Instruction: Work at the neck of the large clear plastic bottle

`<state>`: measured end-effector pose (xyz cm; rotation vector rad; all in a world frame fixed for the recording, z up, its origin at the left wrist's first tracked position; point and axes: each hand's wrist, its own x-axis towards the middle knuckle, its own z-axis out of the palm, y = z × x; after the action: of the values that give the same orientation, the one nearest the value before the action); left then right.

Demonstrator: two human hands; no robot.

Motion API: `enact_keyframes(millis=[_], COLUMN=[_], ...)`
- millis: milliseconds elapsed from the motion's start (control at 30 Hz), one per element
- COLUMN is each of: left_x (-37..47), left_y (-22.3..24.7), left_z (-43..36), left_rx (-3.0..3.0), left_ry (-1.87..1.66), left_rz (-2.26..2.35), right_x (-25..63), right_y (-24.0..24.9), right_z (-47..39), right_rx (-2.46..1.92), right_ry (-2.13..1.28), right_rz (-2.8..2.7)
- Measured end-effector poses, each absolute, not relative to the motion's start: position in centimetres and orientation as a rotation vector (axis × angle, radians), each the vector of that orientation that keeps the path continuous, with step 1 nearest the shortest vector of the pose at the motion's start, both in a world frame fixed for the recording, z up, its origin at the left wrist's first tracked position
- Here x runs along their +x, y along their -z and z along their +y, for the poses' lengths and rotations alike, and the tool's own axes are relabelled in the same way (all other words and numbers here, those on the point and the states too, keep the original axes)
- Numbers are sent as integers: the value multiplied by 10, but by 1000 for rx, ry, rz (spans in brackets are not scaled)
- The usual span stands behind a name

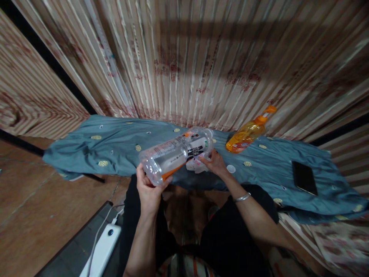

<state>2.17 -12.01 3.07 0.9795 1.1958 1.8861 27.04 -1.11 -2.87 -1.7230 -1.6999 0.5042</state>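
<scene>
Striped garment (187,266) closest to camera, bottom edge. Beyond it, clear plastic bottle (170,156) held in front of the body at the near edge of a blue-grey pineapple-print cloth (121,144). Long axis slants: base near-left, neck far-right. Left hand (148,190) is nearer the base and grasps it, thumb along the underside. Right hand (216,163) is nearer the neck, fingers bent against the label side, a crumpled pale wad (196,166) at the fingertips; cannot tell whether it grips bottle, wad or both. No liquid visible in the bottle; neck too blurred to say if capped.

Small white disc (231,169), cap-like, just right of the right hand. Farther right, orange pump bottle (245,137) stands on the cloth, amber liquid inside. Dark phone (304,178) at far right. White power bank (100,252), cable attached, lower left. Striped curtain (201,69) behind.
</scene>
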Motion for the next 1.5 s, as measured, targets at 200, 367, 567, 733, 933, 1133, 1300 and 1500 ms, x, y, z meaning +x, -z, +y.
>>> enact_keyframes(millis=[200, 367, 567, 733, 933, 1133, 1300, 1500], left_x=[21, 21, 21, 21, 21, 22, 21, 21], left_y=[-30, -27, -29, -32, -28, -28, -29, -30], left_z=[-120, -120, -120, -121, -120, -121, -120, -121], left_rx=[981, 994, 982, 954, 985, 972, 974, 956], left_ry=[-1867, -1887, -1884, -1880, -1903, -1909, -1918, -1913], left_rz=[1203, 1195, 1203, 1204, 1165, 1164, 1142, 1149], right_x=[271, 271, 270, 271, 272, 272, 271, 272], right_y=[28, 27, 26, 29, 33, 31, 29, 30], right_z=[-12, -11, -11, -11, -11, -11, -12, -11], right_rx=[-1718, -1743, -1757, -1727, -1649, -1675, -1666, -1687], right_ry=[-540, -524, -516, -511, -510, -522, -516, -516], right_rz=[-1698, -1715, -1726, -1715, -1707, -1711, -1724, -1721])
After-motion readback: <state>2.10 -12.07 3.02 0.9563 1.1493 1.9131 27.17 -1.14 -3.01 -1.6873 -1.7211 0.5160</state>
